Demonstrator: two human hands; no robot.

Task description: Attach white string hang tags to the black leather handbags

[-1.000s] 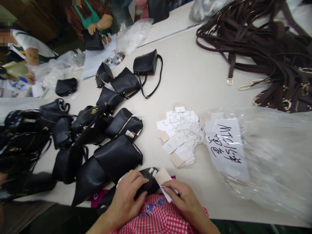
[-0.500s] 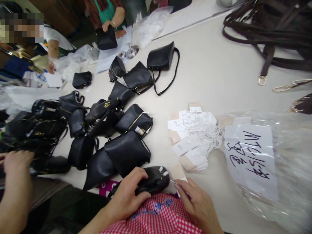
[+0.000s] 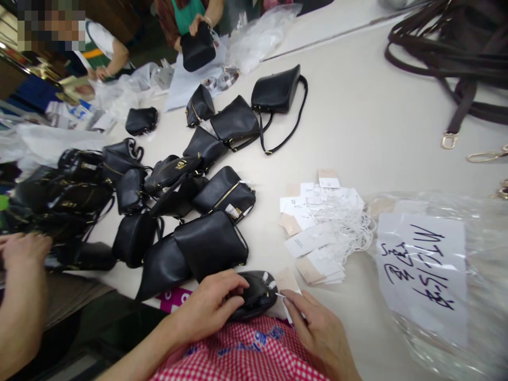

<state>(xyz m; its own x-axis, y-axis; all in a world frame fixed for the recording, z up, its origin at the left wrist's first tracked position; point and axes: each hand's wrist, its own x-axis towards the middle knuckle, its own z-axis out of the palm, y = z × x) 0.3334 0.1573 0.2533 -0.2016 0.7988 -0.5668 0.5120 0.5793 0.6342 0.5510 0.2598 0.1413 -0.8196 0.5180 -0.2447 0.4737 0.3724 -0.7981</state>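
Observation:
A small black handbag (image 3: 260,299) lies at the table's front edge, against a red checked cloth garment. My left hand (image 3: 212,301) holds its left side, thumb and fingers bent over the top. At the bag's right end, by its metal fitting, my right hand (image 3: 317,325) pinches the thin white string of a hang tag (image 3: 289,279). The tag's beige and white card lies partly behind those fingers. How far the string is threaded cannot be made out. Beyond my right hand is a pile of white and beige tags (image 3: 313,235) with tangled strings.
Several black bags (image 3: 212,243) cover the table's left half. On the right lie a clear plastic bag with a handwritten sheet (image 3: 420,280) and dark straps with clasps (image 3: 456,111). A co-worker's arm (image 3: 24,296) reaches in at left; another person handles a black bag (image 3: 198,47) at the back.
The view has shifted slightly, so the table's things sit further right. My left fingers have moved a little over the bag. The person at the back has turned the black bag.

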